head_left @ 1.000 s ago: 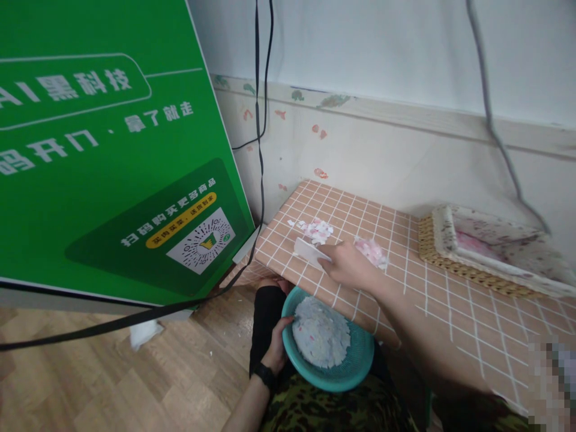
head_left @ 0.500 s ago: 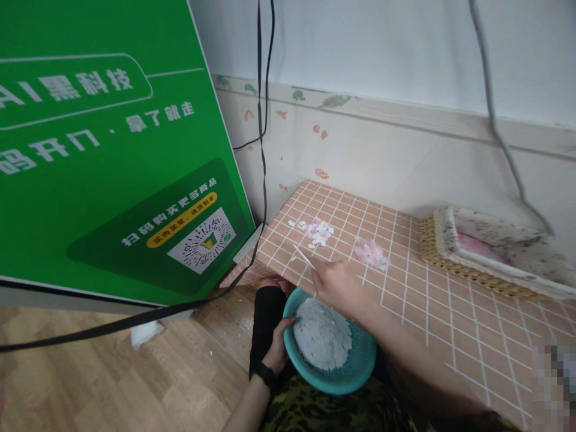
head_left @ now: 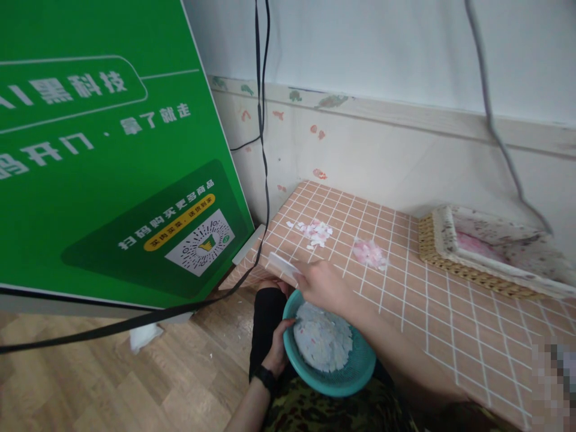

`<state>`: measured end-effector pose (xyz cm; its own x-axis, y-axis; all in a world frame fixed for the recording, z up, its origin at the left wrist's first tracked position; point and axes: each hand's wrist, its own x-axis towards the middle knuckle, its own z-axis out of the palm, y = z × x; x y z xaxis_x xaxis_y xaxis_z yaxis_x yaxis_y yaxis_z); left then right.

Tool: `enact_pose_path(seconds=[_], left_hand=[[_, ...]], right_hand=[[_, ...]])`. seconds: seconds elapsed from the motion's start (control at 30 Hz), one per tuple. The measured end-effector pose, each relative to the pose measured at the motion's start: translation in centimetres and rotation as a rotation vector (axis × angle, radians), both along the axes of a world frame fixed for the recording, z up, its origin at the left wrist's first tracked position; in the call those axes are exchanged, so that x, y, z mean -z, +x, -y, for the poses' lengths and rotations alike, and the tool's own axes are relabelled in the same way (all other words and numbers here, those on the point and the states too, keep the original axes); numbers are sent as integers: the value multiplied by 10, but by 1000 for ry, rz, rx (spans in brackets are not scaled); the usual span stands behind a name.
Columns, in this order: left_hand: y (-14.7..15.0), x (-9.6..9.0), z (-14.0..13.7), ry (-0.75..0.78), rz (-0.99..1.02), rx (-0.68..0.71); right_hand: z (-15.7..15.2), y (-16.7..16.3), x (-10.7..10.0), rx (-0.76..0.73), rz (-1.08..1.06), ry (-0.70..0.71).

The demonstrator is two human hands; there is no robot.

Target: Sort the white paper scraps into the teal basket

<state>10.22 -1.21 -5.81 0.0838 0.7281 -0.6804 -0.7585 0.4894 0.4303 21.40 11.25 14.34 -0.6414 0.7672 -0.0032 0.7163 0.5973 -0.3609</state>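
My left hand (head_left: 278,348), with a dark band at the wrist, grips the near-left rim of a teal plastic basket (head_left: 355,375). A heap of pale paper scraps (head_left: 321,339) lies inside it. Above the basket's far rim, my right hand (head_left: 324,287) is closed on a flat white card (head_left: 282,264), its broad face showing at the table's left edge. On the checked tabletop (head_left: 405,270) beyond my hand lie a small pile of white and pink paper bits (head_left: 316,233) and a pinkish patch of scraps (head_left: 369,254).
A lined wicker basket (head_left: 477,264) stands on the table at the right. The large green panel (head_left: 135,150) rises on the left. A black cable (head_left: 263,150) hangs across the table corner. Something white (head_left: 144,336) lies on the wooden floor.
My right hand has moved a little left toward the table edge. The card has turned from edge-on to showing its flat face. My left hand and the basket stay put.
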Motion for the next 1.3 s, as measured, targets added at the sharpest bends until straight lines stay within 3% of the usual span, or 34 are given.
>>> enact_pose_path(seconds=[0.13,0.4,0.57,0.77,1.07,1.17,1.3], left_hand=[[-1,-1,0,1,18,5],[-1,6,-1,19,32,11],[-1,9,-1,19,33,3],[-2,11,0,0,45,9],[-2,15,-1,-31,61,49],[-3,19,-1,-20,73,51],[-3,22,0,-5,81,31]], right_hand=[[-20,32,0,179,-7,69],[-43,88,-14,201,148,66],[-48,83,-24,115,100,63],[-49,70,-19,77,136,65],[-52,109,-33,136,206,111],[-55,110,-30,194,187,133],[-58,101,-24,148,130,99]])
